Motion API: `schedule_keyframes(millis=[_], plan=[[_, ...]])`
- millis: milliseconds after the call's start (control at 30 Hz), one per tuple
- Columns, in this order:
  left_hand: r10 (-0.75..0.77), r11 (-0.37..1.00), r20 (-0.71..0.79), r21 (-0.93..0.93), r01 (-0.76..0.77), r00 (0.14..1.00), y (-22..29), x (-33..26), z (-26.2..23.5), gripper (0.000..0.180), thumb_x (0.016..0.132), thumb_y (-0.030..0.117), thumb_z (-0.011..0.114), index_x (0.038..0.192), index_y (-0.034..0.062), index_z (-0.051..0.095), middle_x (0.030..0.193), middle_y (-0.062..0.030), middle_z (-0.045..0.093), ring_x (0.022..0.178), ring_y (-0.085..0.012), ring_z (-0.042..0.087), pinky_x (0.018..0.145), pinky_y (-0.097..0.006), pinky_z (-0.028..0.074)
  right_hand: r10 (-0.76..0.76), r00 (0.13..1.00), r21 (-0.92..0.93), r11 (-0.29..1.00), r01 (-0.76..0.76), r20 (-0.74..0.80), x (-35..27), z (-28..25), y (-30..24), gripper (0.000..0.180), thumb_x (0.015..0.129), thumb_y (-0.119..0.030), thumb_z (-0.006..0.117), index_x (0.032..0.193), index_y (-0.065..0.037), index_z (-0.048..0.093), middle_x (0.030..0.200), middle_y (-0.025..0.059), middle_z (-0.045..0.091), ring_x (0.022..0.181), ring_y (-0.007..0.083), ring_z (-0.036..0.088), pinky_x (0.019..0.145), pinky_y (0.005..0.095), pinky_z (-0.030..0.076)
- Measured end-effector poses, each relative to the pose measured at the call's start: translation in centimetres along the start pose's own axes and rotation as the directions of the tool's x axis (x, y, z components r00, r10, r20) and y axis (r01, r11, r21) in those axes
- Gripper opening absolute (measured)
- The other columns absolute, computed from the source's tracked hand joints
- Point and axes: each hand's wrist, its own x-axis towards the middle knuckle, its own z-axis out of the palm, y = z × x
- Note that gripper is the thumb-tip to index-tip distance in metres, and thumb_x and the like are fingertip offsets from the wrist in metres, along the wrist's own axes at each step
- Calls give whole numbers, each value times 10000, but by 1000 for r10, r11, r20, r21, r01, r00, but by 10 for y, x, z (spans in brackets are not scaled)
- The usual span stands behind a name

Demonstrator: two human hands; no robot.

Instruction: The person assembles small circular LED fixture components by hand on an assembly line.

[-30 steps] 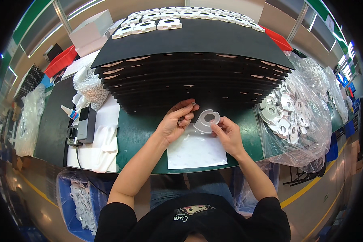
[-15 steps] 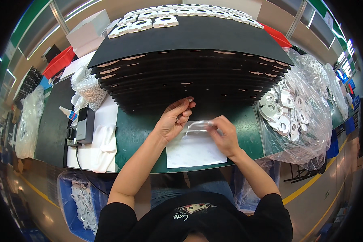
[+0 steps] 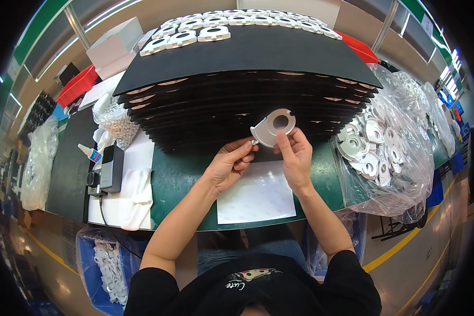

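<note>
My right hand grips a flat, pale grey ring-shaped part with a round hole and a flared end, held upright in front of the stack. My left hand pinches a small white piece, which meets the lower left edge of the ring-shaped part. Fingertips hide most of that small piece, so its exact kind cannot be told. Below both hands, a white sheet lies on the green table.
A tall stack of black boards fills the back, with rows of white ring parts on top. Right stands a clear bag of similar parts. Left are a bag of small beads, a glue bottle and a grey box-shaped device.
My right hand has lifted the ring-shaped part up from over the sheet and turned its face toward me. My left hand has moved slightly down, bringing the small white piece against the part's edge.
</note>
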Motion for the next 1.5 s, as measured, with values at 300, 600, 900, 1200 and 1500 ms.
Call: schedule_keyframes(millis=[300, 600, 900, 1200, 1500], plan=[[-17, 997, 22, 73, 15, 1000, -6, 1, -7, 137, 810, 151, 685, 904, 55, 660, 755, -20, 606, 564, -37, 412, 439, -152, 273, 68, 996, 39, 997, -71, 62, -3, 1, -3, 199, 883, -202, 612, 917, -7, 589, 763, -6, 585, 654, 30, 497, 602, 177, 402], [-44, 997, -24, -58, 43, 999, 1, -1, 5, 350, 847, 251, 640, 1051, -27, 578, 868, -63, 583, 599, -59, 436, 439, -158, 305, -883, 440, -352, 364, 863, 165, 40, 7, -64, 247, 761, -6, 696, 954, 21, 544, 787, 110, 611, 674, 207, 567, 589, 283, 460], [-83, 997, -69, -7, 83, 994, 3, 2, 4, 309, 900, -9, 428, 1197, -73, 479, 980, -127, 542, 718, -127, 510, 451, -178, 346, -418, 874, -662, 587, 467, 246, 194, 45, -148, 274, 819, -140, 637, 1011, 38, 554, 702, 90, 582, 613, 146, 567, 569, 252, 450], [-73, 997, -23, -12, 73, 997, -1, 4, -2, 236, 936, 124, 480, 1117, -23, 519, 865, -90, 565, 612, -98, 475, 411, -156, 323, 279, 932, -767, 641, -1, 232, 240, 51, -119, 334, 828, -263, 649, 1009, 16, 634, 794, 73, 604, 663, 79, 545, 587, 192, 477], [-49, 996, -18, -79, 47, 999, 3, 1, -2, 251, 883, 206, 589, 1012, -7, 562, 795, -80, 590, 593, -80, 471, 404, -152, 306, -537, 798, -737, 416, 533, 274, 177, -36, -163, 304, 850, -257, 621, 1030, -12, 635, 879, 61, 641, 759, 120, 591, 682, 243, 480]])
